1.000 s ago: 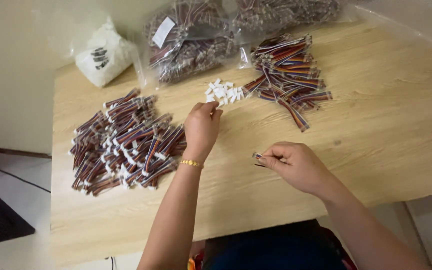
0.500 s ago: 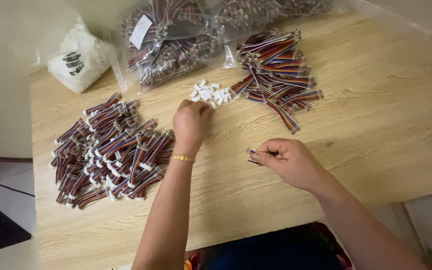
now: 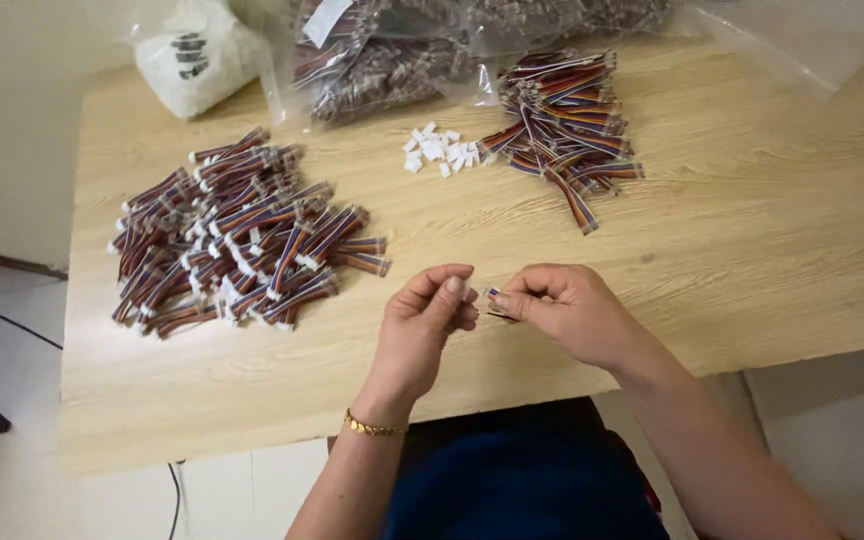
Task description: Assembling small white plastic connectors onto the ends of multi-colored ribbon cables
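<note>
My right hand (image 3: 564, 312) pinches a short multicoloured ribbon cable (image 3: 493, 297) by its end, just above the wooden table's (image 3: 752, 250) front edge. My left hand (image 3: 426, 322) sits right beside it, thumb and forefinger pinched on a small white connector that the fingertips almost wholly hide. The two hands nearly touch at the cable's free end. A small heap of white connectors (image 3: 437, 148) lies at the far middle of the table.
A large pile of ribbon cables (image 3: 242, 235) lies at the left and a smaller pile (image 3: 562, 120) at the far right. Clear bags of more cables (image 3: 382, 60) and a white bag (image 3: 192, 55) stand along the back edge.
My left hand has drawn back from the heap of white connectors to the front of the table, next to my right hand. The right hand still holds its cable.
</note>
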